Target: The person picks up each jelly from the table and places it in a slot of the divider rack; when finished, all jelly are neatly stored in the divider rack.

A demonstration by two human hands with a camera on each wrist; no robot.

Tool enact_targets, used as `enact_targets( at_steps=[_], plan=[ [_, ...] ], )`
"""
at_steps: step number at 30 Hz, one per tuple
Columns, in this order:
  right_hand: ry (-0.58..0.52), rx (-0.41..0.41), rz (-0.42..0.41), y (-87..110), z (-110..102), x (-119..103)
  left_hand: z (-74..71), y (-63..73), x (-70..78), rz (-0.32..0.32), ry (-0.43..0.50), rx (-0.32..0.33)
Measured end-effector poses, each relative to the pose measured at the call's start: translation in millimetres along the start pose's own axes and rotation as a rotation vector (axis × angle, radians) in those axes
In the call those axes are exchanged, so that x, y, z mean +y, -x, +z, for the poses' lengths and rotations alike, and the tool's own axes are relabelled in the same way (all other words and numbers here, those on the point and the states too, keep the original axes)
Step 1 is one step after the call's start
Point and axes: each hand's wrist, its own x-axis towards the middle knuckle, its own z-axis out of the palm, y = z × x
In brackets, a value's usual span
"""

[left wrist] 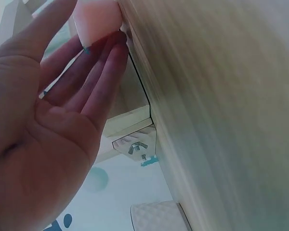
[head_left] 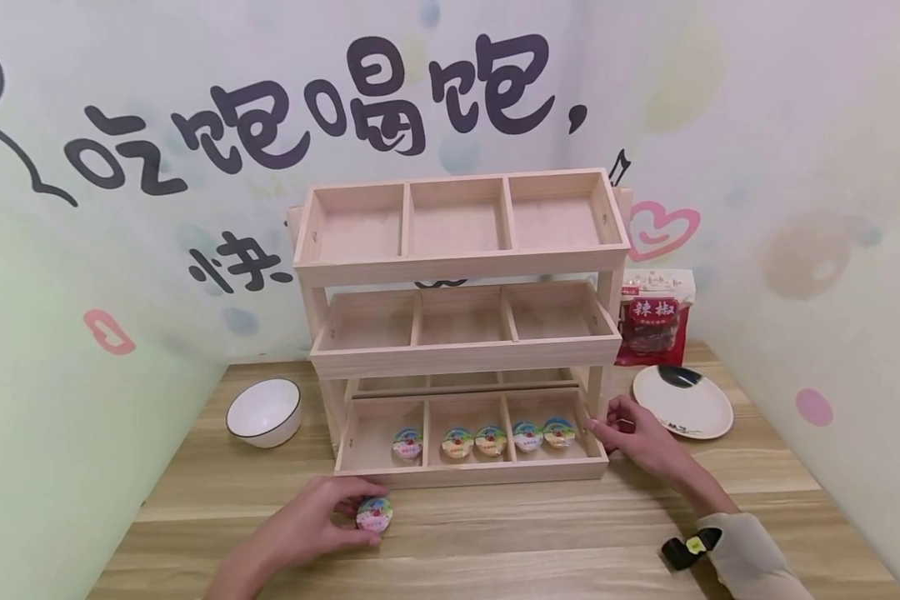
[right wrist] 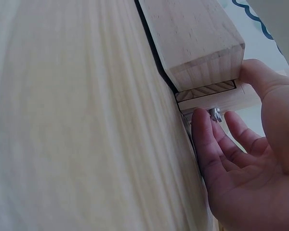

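My left hand [head_left: 307, 521] pinches a small jelly cup [head_left: 374, 515] with a colourful lid between thumb and fingers, in front of the bottom tray [head_left: 465, 480] of a three-tier wooden rack [head_left: 461, 265]. In the left wrist view, the cup [left wrist: 98, 21] shows a pale pink side at the fingertips, low over the table. At the tray's right end, my right hand [head_left: 645, 442] grips the rack, thumb against the tray's side. The right wrist view shows its fingers [right wrist: 207, 144] bent beside a metal wing nut [right wrist: 215, 114]. Several similar cups [head_left: 491, 442] lie in the tray's three compartments.
A white bowl [head_left: 264, 412] with a dark rim stands left of the rack. To the right are a cream plate [head_left: 690, 404] with a black patch and a red bag of dried chillies [head_left: 652, 321]. Walls with printed lettering close off the table's back and sides.
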Motion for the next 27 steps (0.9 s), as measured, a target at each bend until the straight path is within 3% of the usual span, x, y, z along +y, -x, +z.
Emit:
enact_targets(
  at_steps=[3, 10, 13, 20, 27],
  plan=[
    [0.004, 0.000, 0.000, -0.2, 0.4, 0.6, 1.4, -0.2, -0.3, 0.015, -0.011, -0.005],
    [0.002, 0.003, -0.004, -0.5, 0.0, 1.4, -0.3, -4.5, 7.0, -0.015, -0.021, 0.011],
    [0.002, 0.002, -0.008, -0.5, 0.1, 1.9, -6.5, -7.6, 10.7, 0.000, -0.033, 0.045],
    [0.005, 0.005, -0.008, -0.2, 0.6, 2.1, -27.5, -22.2, 7.5, 0.102, -0.086, 0.158],
    [-0.003, 0.005, -0.003, -0.4, 0.8, 2.1, -45.6, -42.8, 0.6, 0.091, -0.146, 0.192]
  ],
)
